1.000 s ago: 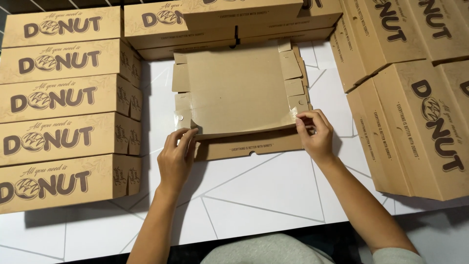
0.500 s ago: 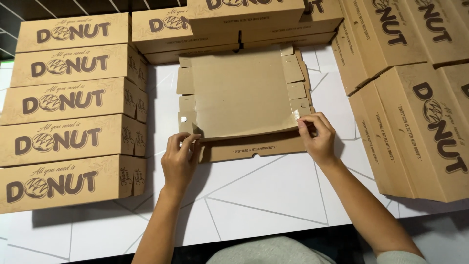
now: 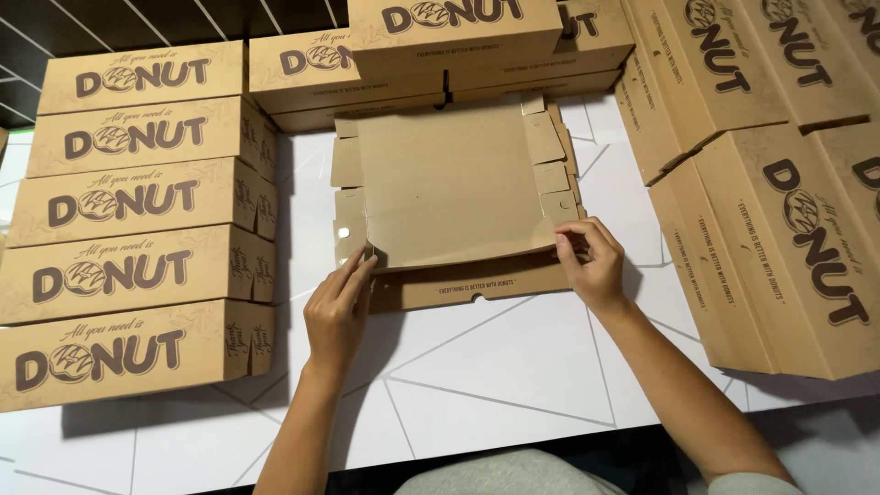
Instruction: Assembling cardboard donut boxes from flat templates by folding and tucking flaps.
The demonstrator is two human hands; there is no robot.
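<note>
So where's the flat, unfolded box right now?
In the head view, the flat box lies mid-table, between the left hand and right hand, with folded boxes stacked around.

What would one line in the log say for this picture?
left hand: on flat cardboard box near-left corner | right hand: pinching near-right corner flap | finished boxes: stacked around | surface: white table

Folded brown cardboard boxes with dark lettering are lying in a stack of five [image 3: 137,229] at the left of the white bench [image 3: 513,385]. More closed boxes [image 3: 440,46] are sitting along the far edge, and another stack [image 3: 779,183] is leaning at the right. Thin grey lines are crossing the bench top.
</note>
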